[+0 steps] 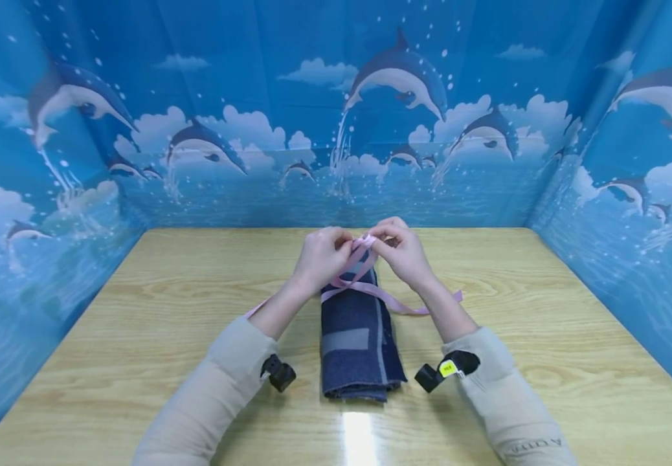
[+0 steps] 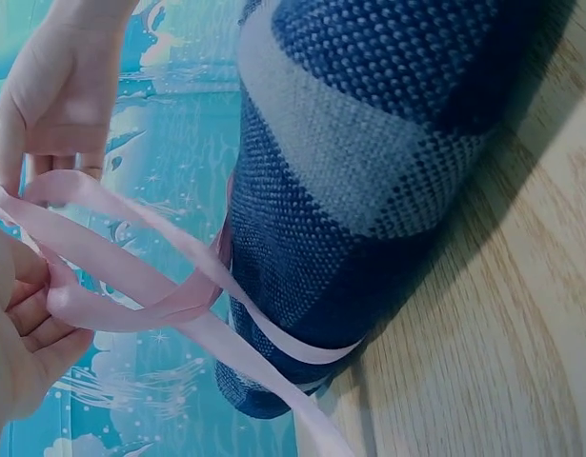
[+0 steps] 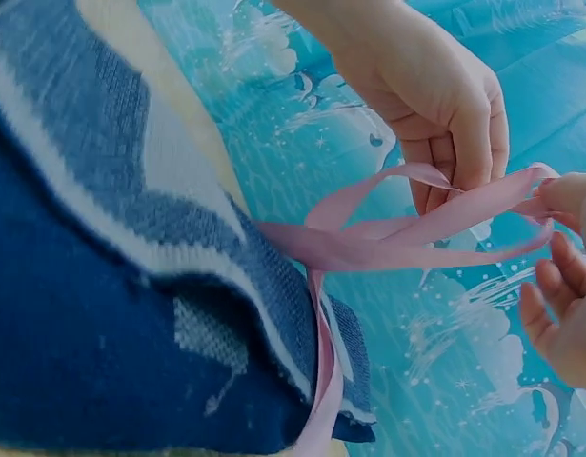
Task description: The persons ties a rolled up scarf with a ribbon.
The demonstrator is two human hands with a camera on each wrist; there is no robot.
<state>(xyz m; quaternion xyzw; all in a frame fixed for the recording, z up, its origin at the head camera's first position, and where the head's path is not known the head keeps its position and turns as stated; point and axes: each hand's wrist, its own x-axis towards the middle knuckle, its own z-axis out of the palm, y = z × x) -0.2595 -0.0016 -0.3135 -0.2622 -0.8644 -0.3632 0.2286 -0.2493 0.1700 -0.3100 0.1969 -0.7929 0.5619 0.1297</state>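
A rolled navy cloth [image 1: 350, 343] with grey stripes lies lengthwise on the table, its woven surface [image 2: 369, 114] close up in the left wrist view. Around its far part runs a pink ribbon [image 1: 365, 286], crossed on top, with a tail trailing to the right. My left hand [image 1: 320, 257] pinches ribbon above the roll's far end. Beside it, fingertips nearly meeting, my right hand [image 1: 404, 254] pinches the ribbon too. Loops of the ribbon [image 3: 369, 243] stand up off the cloth between the hands. Exactly how the strands cross at the fingertips is partly hidden.
The wooden table [image 1: 546, 336] extends on both sides of the roll. A blue dolphin-print curtain [image 1: 313, 129] encloses the back and sides. Small black wrist cameras sit at both sleeves, one beside the right cuff [image 1: 429, 377].
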